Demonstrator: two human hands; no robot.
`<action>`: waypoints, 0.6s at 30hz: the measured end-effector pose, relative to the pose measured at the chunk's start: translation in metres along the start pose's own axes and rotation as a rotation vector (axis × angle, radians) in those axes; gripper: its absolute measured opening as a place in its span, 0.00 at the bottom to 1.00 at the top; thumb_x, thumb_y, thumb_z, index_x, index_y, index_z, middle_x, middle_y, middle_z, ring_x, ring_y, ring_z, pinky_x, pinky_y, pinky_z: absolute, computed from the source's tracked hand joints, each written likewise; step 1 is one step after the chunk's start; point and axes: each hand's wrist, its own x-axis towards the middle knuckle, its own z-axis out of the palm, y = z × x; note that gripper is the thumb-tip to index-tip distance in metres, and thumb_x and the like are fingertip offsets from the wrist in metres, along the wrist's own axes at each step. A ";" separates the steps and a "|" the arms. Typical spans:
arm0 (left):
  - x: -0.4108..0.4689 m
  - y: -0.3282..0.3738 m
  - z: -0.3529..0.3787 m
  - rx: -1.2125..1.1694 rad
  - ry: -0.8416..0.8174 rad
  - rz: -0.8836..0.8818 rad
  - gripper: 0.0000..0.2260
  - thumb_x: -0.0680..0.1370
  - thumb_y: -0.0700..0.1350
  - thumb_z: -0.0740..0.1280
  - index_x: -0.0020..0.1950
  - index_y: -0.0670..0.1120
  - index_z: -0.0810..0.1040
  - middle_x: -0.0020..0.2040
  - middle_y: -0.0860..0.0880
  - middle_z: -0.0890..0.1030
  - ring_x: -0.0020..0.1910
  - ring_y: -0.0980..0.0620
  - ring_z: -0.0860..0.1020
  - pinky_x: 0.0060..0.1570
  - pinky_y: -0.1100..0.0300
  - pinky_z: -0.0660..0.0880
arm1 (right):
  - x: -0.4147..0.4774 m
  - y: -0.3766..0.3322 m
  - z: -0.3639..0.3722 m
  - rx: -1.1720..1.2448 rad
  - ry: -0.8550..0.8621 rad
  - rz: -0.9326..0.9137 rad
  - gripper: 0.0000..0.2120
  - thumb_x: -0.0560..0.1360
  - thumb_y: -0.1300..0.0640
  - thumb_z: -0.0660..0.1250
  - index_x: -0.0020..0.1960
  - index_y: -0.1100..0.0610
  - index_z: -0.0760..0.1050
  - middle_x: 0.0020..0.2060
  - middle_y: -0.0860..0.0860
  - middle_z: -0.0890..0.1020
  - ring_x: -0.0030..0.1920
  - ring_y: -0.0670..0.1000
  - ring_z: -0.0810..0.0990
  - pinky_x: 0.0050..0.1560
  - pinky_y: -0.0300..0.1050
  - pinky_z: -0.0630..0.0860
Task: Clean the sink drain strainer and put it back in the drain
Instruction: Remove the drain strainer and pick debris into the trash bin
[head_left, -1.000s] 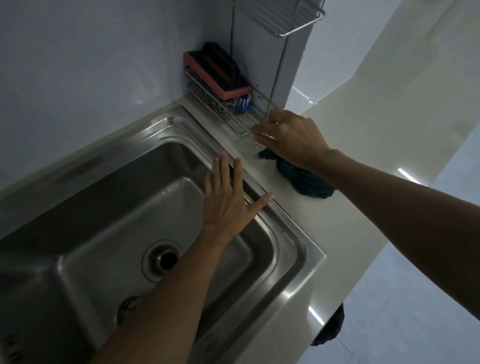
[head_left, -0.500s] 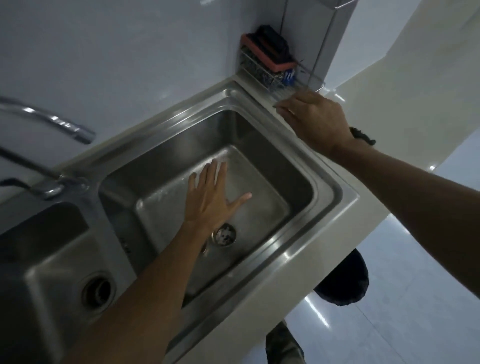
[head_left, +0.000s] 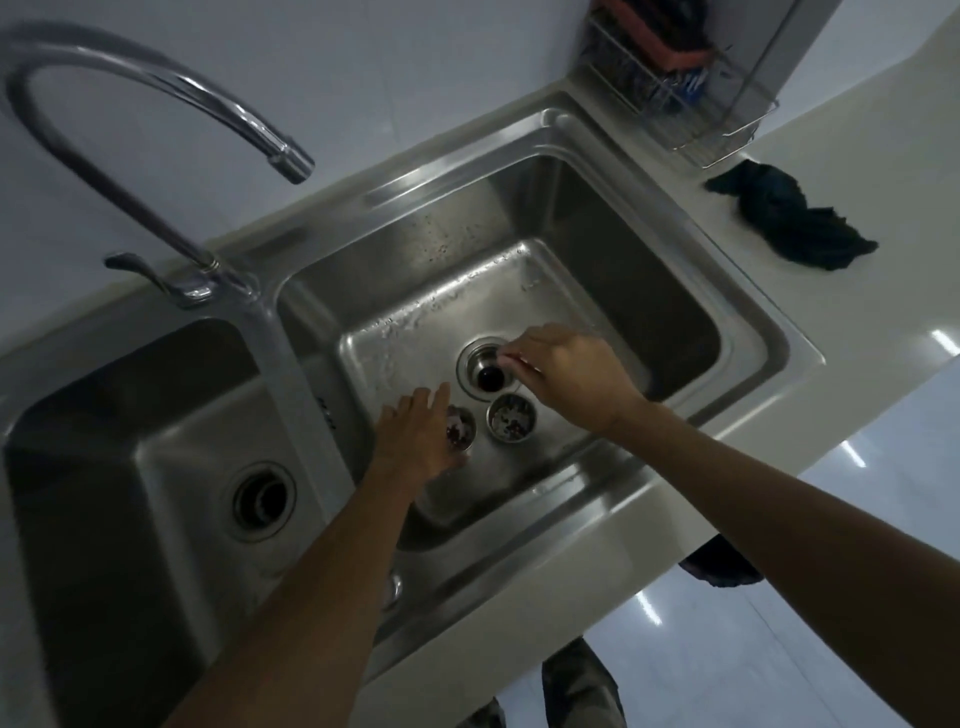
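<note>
A: Both hands have dropped into the right basin (head_left: 675, 332) since a moment ago.

B: Left hand (head_left: 415, 439) covers part of one strainer (head_left: 461, 427); whether it grips, I cannot tell.

A: Right hand (head_left: 566, 376) pinches something thin, perhaps a handle, over the open drain (head_left: 488, 375). The second strainer (head_left: 511, 418) sits beside it, and a dark cloth (head_left: 789, 221) lies on the counter.

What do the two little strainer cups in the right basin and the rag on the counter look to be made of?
Strainer cups and: likely stainless steel, going by shiny silvery rims matching the sink; both hold speckled debris. Rag: soft dark cloth, matte, crumpled into folds; the fibre cannot be told.
</note>
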 end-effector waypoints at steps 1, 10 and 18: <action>0.007 0.003 0.003 -0.005 -0.024 -0.014 0.50 0.72 0.63 0.75 0.84 0.49 0.49 0.81 0.43 0.60 0.78 0.40 0.62 0.76 0.41 0.59 | 0.000 0.005 0.004 0.003 -0.025 0.010 0.14 0.82 0.46 0.64 0.54 0.54 0.83 0.45 0.49 0.84 0.43 0.53 0.82 0.36 0.51 0.80; 0.033 0.017 0.019 -0.080 -0.085 -0.158 0.38 0.71 0.53 0.79 0.76 0.50 0.65 0.72 0.46 0.72 0.67 0.42 0.75 0.62 0.48 0.73 | 0.008 0.057 0.025 0.154 -0.114 0.021 0.12 0.82 0.48 0.65 0.54 0.54 0.83 0.45 0.49 0.86 0.44 0.51 0.82 0.40 0.44 0.76; 0.027 0.023 -0.039 -0.237 0.095 -0.225 0.39 0.70 0.48 0.79 0.78 0.50 0.66 0.72 0.46 0.68 0.68 0.40 0.74 0.67 0.49 0.73 | 0.026 0.063 -0.002 0.307 -0.007 0.146 0.12 0.81 0.50 0.66 0.54 0.55 0.84 0.47 0.49 0.86 0.47 0.51 0.84 0.46 0.46 0.79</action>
